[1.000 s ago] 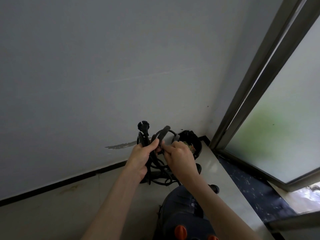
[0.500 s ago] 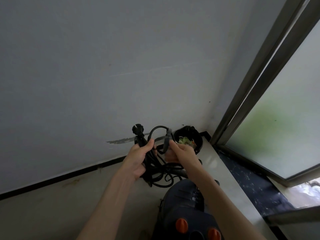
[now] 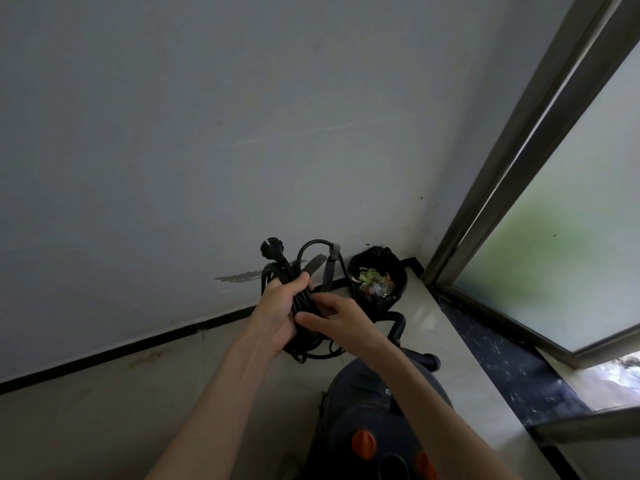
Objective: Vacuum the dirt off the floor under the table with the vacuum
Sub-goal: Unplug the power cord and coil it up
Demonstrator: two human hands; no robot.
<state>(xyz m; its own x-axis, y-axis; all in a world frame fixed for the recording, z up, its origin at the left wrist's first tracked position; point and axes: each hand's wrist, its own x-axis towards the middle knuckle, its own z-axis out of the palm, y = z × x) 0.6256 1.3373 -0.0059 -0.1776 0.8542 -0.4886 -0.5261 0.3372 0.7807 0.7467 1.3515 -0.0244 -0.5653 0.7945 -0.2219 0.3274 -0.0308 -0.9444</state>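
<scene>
A dark vacuum body (image 3: 367, 427) with orange knobs stands on the floor at the bottom middle, partly under my right forearm. Above it I hold its coiled black power cord (image 3: 301, 341). My left hand (image 3: 280, 313) grips the bundle, and the plug (image 3: 272, 247) sticks up above my fingers. A grey strap (image 3: 329, 271) hangs loose from a cord loop at the top. My right hand (image 3: 336, 318) reaches across, its thumb and fingers pinching the strands just below my left thumb.
A black bin (image 3: 377, 282) with scraps and wrappers sits in the corner behind the cord. A grey wall (image 3: 207, 150) with a black skirting runs on the left. A sliding glass door (image 3: 561, 237) and its dark sill stand on the right. Pale floor tiles (image 3: 104, 410) lie below.
The grey strap has come loose from the bundle and now hangs free. My right hand dropped from the strap to the cord strands. The view shifted slightly, showing the bin's inside.
</scene>
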